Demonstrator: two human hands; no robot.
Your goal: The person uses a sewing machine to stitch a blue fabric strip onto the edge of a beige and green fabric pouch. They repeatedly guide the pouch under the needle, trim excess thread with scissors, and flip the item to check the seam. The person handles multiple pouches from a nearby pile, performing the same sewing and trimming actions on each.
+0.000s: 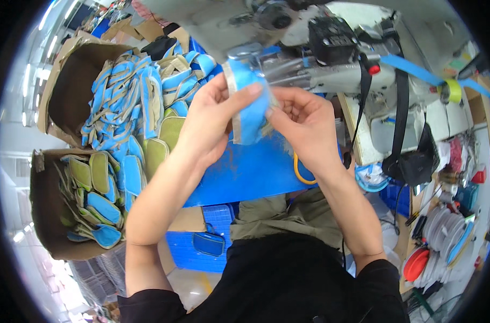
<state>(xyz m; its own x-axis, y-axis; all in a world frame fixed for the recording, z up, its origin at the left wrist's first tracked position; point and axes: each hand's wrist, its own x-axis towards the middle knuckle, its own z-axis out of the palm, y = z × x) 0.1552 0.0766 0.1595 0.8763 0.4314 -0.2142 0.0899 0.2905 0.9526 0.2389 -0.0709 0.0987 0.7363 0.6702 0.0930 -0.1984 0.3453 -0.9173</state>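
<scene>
The left hand and right hand each pinch an edge of the beige-trimmed blue fabric piece, located above the blue tabletop and near the sewing machine. At the left, 2 cardboard cartons stand near a heap of blue-and-beige fabric pieces. At the far right, white reels sit beside a red reel.

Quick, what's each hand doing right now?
Left hand: closed, holding the blue-and-beige fabric piece.
Right hand: closed, pinching the same piece near its right edge.
</scene>
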